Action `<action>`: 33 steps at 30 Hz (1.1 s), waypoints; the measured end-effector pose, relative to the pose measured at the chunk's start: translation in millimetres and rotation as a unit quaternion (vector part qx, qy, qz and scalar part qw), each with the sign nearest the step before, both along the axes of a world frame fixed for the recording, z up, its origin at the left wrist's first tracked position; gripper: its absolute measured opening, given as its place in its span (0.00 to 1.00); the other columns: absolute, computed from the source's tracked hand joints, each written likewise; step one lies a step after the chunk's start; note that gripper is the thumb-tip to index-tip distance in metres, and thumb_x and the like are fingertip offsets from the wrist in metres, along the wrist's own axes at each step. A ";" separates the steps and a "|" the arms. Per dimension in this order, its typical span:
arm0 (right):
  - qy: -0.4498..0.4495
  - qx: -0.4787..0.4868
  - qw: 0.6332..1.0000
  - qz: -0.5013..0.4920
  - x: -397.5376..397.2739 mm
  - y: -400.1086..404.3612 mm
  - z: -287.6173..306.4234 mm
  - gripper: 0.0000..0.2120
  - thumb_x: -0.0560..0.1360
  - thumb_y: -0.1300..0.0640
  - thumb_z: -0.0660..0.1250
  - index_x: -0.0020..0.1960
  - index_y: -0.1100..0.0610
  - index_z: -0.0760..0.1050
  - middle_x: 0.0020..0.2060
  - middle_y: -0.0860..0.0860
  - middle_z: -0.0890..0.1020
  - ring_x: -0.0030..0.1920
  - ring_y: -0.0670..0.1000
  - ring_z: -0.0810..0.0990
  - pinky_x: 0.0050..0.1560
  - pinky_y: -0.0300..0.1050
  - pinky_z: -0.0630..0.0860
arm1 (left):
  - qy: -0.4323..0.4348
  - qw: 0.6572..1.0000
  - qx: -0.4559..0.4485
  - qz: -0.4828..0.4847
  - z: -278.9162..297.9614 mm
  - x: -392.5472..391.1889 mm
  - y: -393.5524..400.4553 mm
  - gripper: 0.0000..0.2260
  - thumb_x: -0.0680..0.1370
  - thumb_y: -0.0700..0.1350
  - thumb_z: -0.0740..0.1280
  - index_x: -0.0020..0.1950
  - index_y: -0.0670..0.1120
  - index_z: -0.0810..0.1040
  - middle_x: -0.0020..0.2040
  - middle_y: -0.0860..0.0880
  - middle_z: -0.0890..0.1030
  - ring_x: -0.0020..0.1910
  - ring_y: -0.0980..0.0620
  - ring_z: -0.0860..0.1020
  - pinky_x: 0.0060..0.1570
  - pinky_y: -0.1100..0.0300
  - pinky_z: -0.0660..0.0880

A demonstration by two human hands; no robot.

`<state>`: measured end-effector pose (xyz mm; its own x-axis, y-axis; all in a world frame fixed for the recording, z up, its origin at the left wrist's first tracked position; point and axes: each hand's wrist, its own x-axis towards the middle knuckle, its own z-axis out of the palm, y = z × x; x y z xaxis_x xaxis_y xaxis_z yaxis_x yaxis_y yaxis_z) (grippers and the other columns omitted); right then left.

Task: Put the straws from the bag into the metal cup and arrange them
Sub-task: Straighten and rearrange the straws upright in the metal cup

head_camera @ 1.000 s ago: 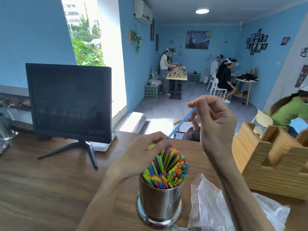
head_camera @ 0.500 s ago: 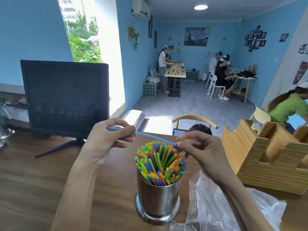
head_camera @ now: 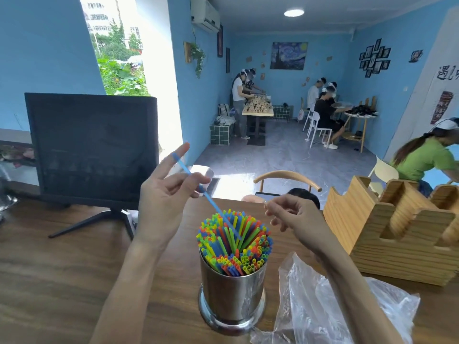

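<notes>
We see the left hand (head_camera: 165,197) raised at 11 o'clock of the metal cup (head_camera: 232,297), thumb and fingers pinching a blue straw (head_camera: 198,188); its index finger sticks up straight; the straw slants down, lower end lost among the straws (head_camera: 234,242) packed in the cup, so we cannot tell how deep it sits; the right hand (head_camera: 296,219) hovers at 2 o'clock of the cup, fingers loosely curled, gripping nothing; the plastic bag (head_camera: 320,301) lies crumpled at 3 o'clock of the cup on the wooden table (head_camera: 49,269), partly behind the right forearm, contents unclear; wooden holder (head_camera: 397,234) at far right, cut off by the edge.
</notes>
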<state>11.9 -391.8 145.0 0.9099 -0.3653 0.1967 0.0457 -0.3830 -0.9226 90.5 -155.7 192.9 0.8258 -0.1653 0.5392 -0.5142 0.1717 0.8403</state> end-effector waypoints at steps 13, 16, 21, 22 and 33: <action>0.096 0.064 0.990 0.083 -0.8 -6.6 -5.6 0.11 0.71 0.52 0.77 0.43 0.62 0.87 0.40 0.61 0.86 0.34 0.46 0.80 0.36 0.36 0.78 | -0.041 0.965 0.250 -0.071 -34.1 -1.6 -8.5 0.19 0.76 0.44 0.76 0.59 0.63 0.77 0.43 0.54 0.86 0.43 0.52 0.83 0.52 0.52 0.78; 0.083 0.058 0.992 0.077 1.4 -6.9 -8.5 0.10 0.70 0.53 0.78 0.44 0.60 0.88 0.41 0.60 0.87 0.37 0.48 0.82 0.38 0.37 0.80 | -0.039 0.951 0.296 -0.078 -39.4 1.7 -7.6 0.13 0.76 0.46 0.75 0.57 0.60 0.80 0.42 0.55 0.86 0.46 0.54 0.82 0.52 0.51 0.77; 0.067 -0.060 0.994 0.059 5.8 -2.4 -5.5 0.07 0.76 0.58 0.75 0.50 0.62 0.85 0.38 0.51 0.87 0.42 0.51 0.87 0.42 0.39 0.83 | -0.035 0.941 0.327 -0.074 -40.4 1.9 -6.3 0.09 0.76 0.47 0.75 0.51 0.62 0.85 0.44 0.60 0.85 0.49 0.59 0.81 0.51 0.57 0.78; 0.064 -0.097 0.992 0.049 7.2 -0.2 -4.4 0.08 0.77 0.58 0.74 0.52 0.62 0.84 0.38 0.50 0.87 0.42 0.49 0.86 0.42 0.39 0.83 | -0.036 0.941 0.329 -0.078 -39.5 1.2 -6.3 0.08 0.76 0.47 0.75 0.50 0.62 0.86 0.45 0.61 0.85 0.50 0.60 0.81 0.52 0.57 0.78; -0.049 -0.283 0.954 -0.083 -3.5 21.6 59.6 0.04 0.80 0.54 0.70 0.47 0.48 0.82 0.35 0.44 0.82 0.38 0.46 0.80 0.40 0.41 0.73 | -0.081 0.945 0.312 -0.061 -21.1 -4.8 -22.0 0.17 0.79 0.55 0.70 0.68 0.64 0.77 0.56 0.60 0.79 0.53 0.66 0.73 0.49 0.75 0.67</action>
<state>8.4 -370.1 204.6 0.8159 -0.3128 0.4863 0.0169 -0.8278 -0.5608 85.7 -177.7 171.8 0.6952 -0.5813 0.4229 -0.6529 -0.2645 0.7098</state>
